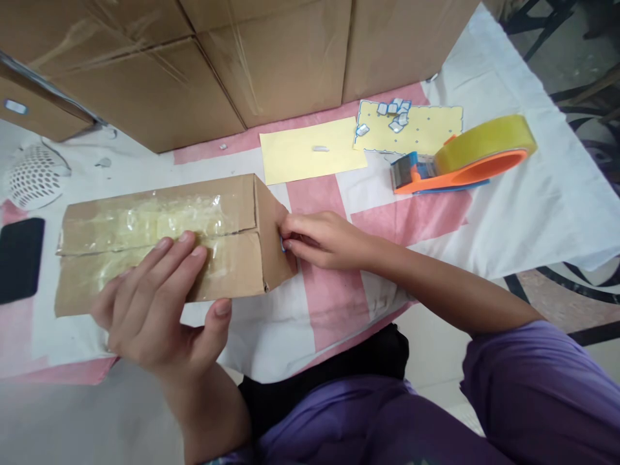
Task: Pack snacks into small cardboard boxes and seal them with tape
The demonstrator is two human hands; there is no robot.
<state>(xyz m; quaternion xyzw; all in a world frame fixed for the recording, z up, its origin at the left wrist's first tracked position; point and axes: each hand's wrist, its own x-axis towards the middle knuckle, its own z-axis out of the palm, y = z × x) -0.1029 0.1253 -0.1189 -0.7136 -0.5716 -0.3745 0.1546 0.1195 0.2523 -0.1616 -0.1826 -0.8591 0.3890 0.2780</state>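
A long brown cardboard box (pixel 232 206), its top seam covered in clear tape, lies on a white and pink cloth (pixel 533 194). My left hand (pixel 155 303) rests on the box's top, fingers laid over the tape and thumb against the near side, gripping it. My right hand (pixel 320 239) is pinched against the box's right end face, pressing a small blue-edged sticker (pixel 283 244) onto the cardboard. Most of that sticker is hidden by my fingertips.
An orange and blue tape dispenser (pixel 460 161) with a yellowish roll lies to the right. A yellow sticker sheet (pixel 411 126) with several small stickers and a plain yellow sheet (pixel 310 155) lie behind. Large cardboard cartons (pixel 242 58) stand at the back. A black phone (pixel 19 258) lies left.
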